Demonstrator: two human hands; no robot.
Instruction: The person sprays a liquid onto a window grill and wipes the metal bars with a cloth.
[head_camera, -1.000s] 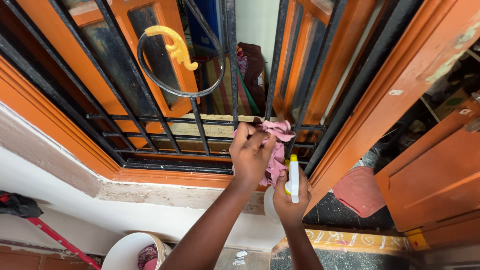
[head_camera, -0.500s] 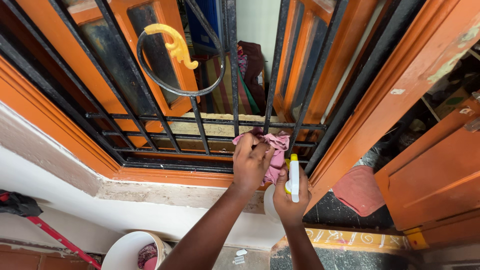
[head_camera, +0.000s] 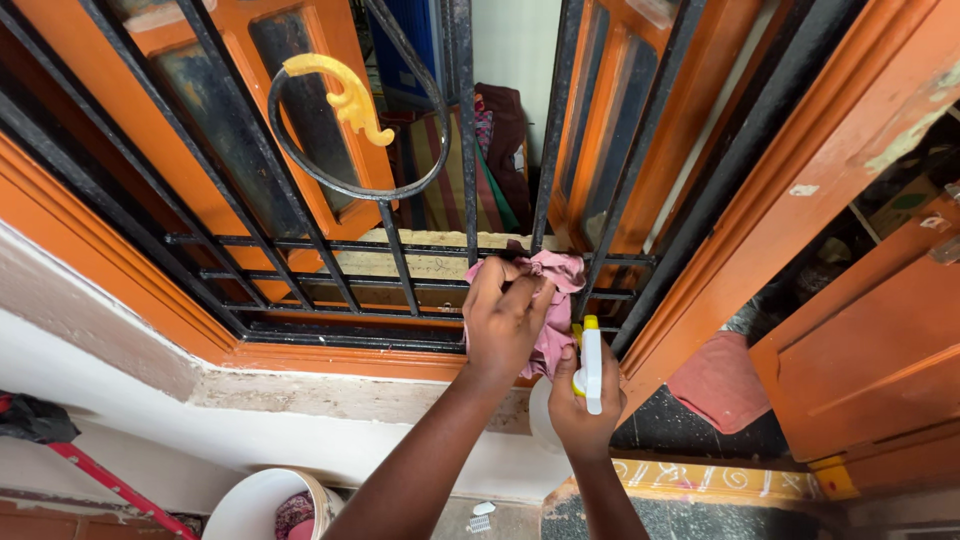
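Head view: the left hand was closed around a pink cloth, pressing it against the lower bars of the black window grille, while the right hand was clasped around a white spray bottle with a yellow nozzle just below and beside it. Compared with a second earlier, the cloth had dropped slightly and then returned up the bars, indicating a wiping stroke in progress.

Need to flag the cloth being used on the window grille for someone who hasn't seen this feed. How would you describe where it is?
Find the black iron window grille in the orange frame, then follow its low horizontal bars rightward to where two hands meet. The left hand presses a crumpled pink cloth against those bars, just above the white-and-yellow spray bottle in the right hand. It is the only soft pink thing on the bars.
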